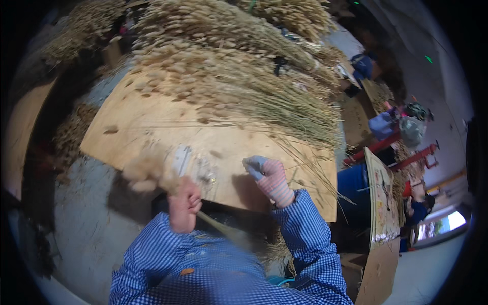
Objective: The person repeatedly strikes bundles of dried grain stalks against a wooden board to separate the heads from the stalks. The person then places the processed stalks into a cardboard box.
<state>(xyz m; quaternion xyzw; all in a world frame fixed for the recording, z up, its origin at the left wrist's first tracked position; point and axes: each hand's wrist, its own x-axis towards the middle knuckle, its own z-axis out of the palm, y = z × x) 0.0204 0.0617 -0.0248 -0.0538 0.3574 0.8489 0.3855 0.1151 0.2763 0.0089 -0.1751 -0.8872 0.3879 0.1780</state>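
Firmly, in the head view, a small bunch of dried grass is gripped in the bare left hand, just off the near edge of a wooden board. The bunch's fluffy heads, blurred, are pointed to the upper left, and its stems are trailed to the lower right, over the checked clothing. The right hand, clad in a striped glove, is raised above the board with its fingers curled; whether anything is held there cannot be told. Between the hands and beyond them, a white strip is seen on the board. The far side is covered by a large heap of dried grass. To the right, a blue barrel is partly seen.
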